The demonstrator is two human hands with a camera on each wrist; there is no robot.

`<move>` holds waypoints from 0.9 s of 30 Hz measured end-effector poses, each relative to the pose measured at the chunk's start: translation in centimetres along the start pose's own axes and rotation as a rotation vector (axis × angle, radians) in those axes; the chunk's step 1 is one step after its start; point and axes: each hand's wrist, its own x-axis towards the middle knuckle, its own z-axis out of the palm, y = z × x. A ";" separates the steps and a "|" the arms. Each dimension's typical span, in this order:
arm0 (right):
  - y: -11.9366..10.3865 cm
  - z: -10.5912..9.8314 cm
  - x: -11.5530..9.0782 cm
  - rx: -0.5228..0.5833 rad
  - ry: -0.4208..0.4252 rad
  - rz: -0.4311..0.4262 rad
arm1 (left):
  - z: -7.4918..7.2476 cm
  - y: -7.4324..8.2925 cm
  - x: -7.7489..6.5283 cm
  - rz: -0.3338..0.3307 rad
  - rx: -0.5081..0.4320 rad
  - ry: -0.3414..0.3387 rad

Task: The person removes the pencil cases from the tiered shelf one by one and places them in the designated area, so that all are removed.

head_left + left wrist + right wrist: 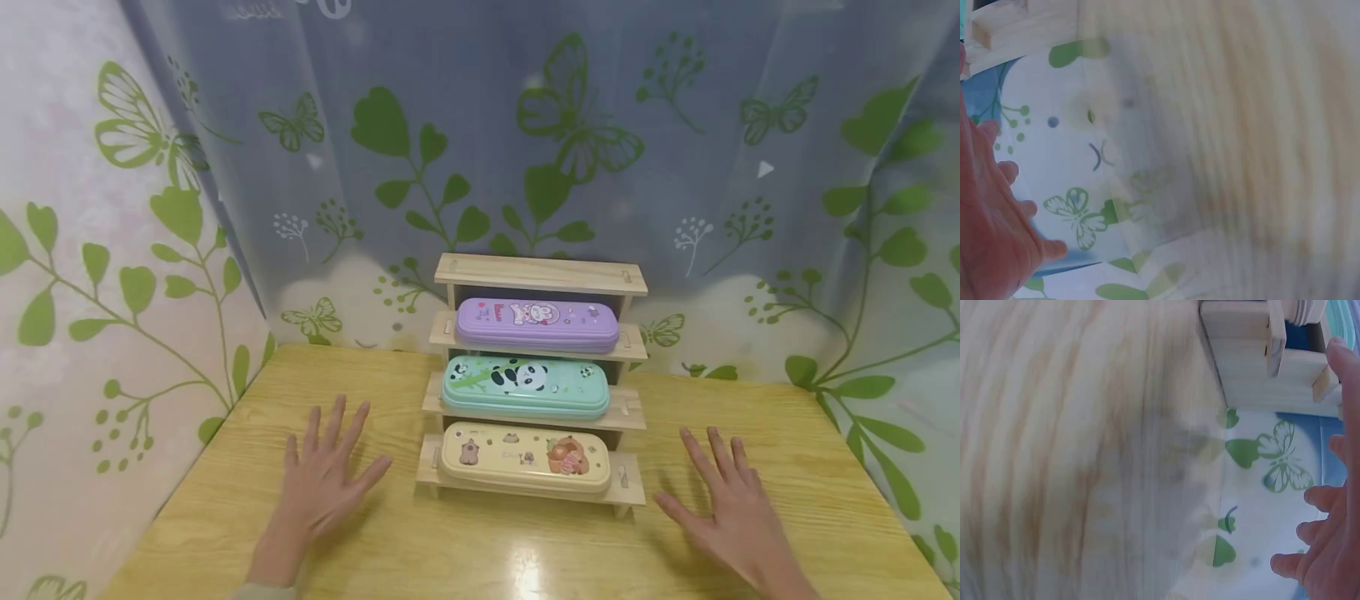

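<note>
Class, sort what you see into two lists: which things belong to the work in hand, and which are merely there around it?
Likely part of the work:
left hand
right hand
four-tier wooden stand
purple pencil case
mint-green panda pencil case
pale-yellow pencil case

Merely around it:
wood-grain table
butterfly-and-leaf-print cloth

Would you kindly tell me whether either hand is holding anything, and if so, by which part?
Nothing is held: the left hand and right hand are open, apart from the shelf and its three cases.
</note>
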 end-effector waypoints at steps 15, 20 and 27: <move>-4.2 1.9 0.7 0.179 0.099 -0.105 | 0.2 3.6 2.9 0.059 -0.565 0.087; -4.9 2.6 0.6 0.236 0.106 -0.101 | 0.8 4.7 4.5 0.033 -0.752 0.088; -5.6 3.5 0.8 0.276 0.179 -0.155 | 1.7 5.4 6.5 -0.011 -0.944 0.033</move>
